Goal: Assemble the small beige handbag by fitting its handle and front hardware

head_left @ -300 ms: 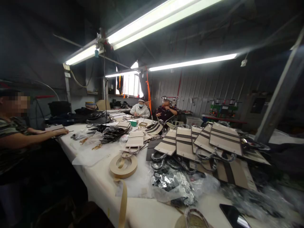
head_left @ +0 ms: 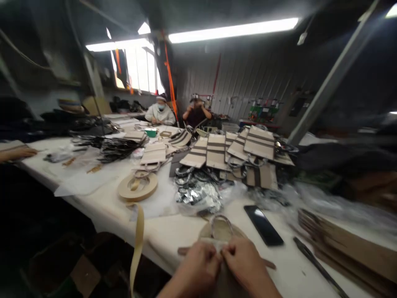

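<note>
**Hands pinched on a tan piece at the desk's near edge**

Dim workshop under strip lights [head_left: 232, 30], with a bright window [head_left: 139, 62] at the back and a long white-covered desk [head_left: 102, 203] running away from the camera.

At the desk's near edge, bottom centre: left hand [head_left: 198, 269] and right hand [head_left: 248, 267], side by side, fingertips meeting. Both closed, pinching the near rim of a tan piece [head_left: 237, 234] lying flat on the desk just beyond the knuckles. On that tan piece, a thin ring [head_left: 211, 225], touching it, right above the fingertips. Between the fingertips, a pale strip, too blurred to tell more.

Just right of the tan piece, a black phone [head_left: 263, 225], face up, apart from the right hand. Further right, a slim dark tool [head_left: 316, 260] beside a stack of brown panels [head_left: 347, 244].

Left of the hands, a roll of tan tape [head_left: 138, 186], with a loose tape strip [head_left: 138, 244] hanging over the desk edge.

Beyond the ring, a crumpled clear bag of shiny metal parts [head_left: 198, 196], then striped bag panels [head_left: 217, 151] fanned out in overlapping rows.

At the far left edge, another person's hand [head_left: 15, 154] resting on the desk. At the far end, two seated people [head_left: 159, 111], well apart from the hands.
</note>
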Available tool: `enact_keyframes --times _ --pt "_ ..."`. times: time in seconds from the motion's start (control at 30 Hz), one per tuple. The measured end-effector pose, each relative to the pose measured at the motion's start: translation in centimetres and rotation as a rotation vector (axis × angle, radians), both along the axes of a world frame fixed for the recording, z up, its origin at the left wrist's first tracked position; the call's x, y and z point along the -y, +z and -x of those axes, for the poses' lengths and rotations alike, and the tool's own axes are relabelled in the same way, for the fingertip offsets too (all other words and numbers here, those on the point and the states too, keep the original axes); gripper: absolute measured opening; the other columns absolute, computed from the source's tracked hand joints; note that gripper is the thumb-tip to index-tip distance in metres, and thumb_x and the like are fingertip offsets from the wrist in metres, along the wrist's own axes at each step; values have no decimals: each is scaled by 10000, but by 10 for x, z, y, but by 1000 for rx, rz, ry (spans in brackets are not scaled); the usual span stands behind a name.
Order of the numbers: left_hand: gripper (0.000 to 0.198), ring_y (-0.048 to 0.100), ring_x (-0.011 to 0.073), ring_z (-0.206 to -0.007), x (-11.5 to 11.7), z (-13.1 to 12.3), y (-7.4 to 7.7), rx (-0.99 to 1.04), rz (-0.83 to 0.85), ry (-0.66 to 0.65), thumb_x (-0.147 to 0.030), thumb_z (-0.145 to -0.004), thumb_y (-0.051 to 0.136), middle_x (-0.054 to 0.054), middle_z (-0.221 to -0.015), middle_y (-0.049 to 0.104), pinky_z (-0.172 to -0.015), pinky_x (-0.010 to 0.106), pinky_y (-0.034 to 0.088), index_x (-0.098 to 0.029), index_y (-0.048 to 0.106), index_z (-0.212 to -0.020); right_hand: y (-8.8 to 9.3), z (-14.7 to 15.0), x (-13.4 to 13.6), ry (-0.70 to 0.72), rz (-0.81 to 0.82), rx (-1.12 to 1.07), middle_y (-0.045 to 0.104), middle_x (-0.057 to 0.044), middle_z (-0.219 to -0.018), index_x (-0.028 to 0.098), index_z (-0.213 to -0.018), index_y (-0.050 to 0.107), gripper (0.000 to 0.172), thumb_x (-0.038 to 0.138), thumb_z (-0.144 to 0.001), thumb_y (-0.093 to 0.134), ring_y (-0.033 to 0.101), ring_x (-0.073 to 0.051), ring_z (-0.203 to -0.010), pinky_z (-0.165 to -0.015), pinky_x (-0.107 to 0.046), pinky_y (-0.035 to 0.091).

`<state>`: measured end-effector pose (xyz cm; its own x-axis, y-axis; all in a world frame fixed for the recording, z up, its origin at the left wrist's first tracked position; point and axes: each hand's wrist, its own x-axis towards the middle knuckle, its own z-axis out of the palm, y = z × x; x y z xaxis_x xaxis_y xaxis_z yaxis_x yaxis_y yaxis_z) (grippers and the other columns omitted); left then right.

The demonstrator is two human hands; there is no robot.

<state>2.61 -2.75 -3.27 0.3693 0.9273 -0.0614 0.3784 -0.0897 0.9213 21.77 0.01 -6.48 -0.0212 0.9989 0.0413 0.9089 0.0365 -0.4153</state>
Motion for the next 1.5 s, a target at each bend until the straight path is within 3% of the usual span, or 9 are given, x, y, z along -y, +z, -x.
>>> enact_keyframes --times 0.17,0.3,0.4,0.53,0.77,1.03,1.17,1.33,1.5 --pt "491 467 131 -569 22 14 45 109 20 -41 -562 -1075 577 -25 -596 540 -548 259 310 -187 687 -777 17 6 3 74 -52 5 704 -61 -602 228 -562 733 309 155 -858 682 603 -191 -579 -590 -325 374" --pt "537 489 116 -453 22 52 73 243 176 44 -684 -1029 635 -32 -531 577 -491 220 361 -187 678 -832 9 1 22 83 -206 -64 744 -75 -772 233 -667 790 301 164 -939 683 675 -222 -713 -670 -338 499" --pt "535 569 116 -498 28 81 66 316 206 170 -698 -966 744 -2 -677 673 -498 209 420 -169 729 -889 -11 5 45 103 -371 -119 787 -111 -1149 229 -1083 852 294 164 -1061 565 732 -271 -1042 -923 -392 592" --pt "505 599 121 -565 43 101 42 373 239 243 -660 -998 738 26 -747 723 -558 207 463 -159 765 -938 -30 18 66 129 -476 17 724 -155 -1467 183 -1449 718 373 230 -1124 541 644 -358 -1332 -1174 -560 501" --pt "449 727 227 -853 51 77 39 448 234 91 -584 -1070 677 107 -898 810 -815 295 571 -154 803 -1099 -36 30 76 166 -455 124 605 -248 -1632 76 -1587 607 514 307 -1133 541 623 -419 -1459 -1209 -604 486" --pt "393 746 318 -1029 58 63 33 680 171 -69 -508 -1046 725 163 -1126 814 -883 385 602 -158 796 -880 -47 25 88 166 -612 98 696 -224 -1526 113 -1470 736 426 200 -1100 546 693 -378 -1417 -1204 -584 546" --pt "376 748 314 -1062 64 64 42 599 102 -32 -497 -1059 709 161 -1131 824 -985 408 581 -156 828 -954 -27 11 99 211 -584 -60 801 -163 -1376 193 -1332 824 329 222 -1107 585 769 -342 -1296 -1138 -546 603" --pt "464 680 190 -651 69 50 41 344 136 124 -583 -1069 639 43 -705 719 -657 274 520 -148 799 -1045 27 -16 99 21 -372 -550 841 -111 -1274 247 -1205 872 276 422 -1086 694 796 -302 -1205 -1103 -462 629" --pt "369 582 153 -573 76 29 22 158 9 181 -458 -1092 590 -16 -644 618 -566 246 426 -185 716 -879 60 -22 84 105 -70 -793 845 -108 -1233 244 -1282 849 425 543 -982 809 803 -290 -1089 -954 -404 649"
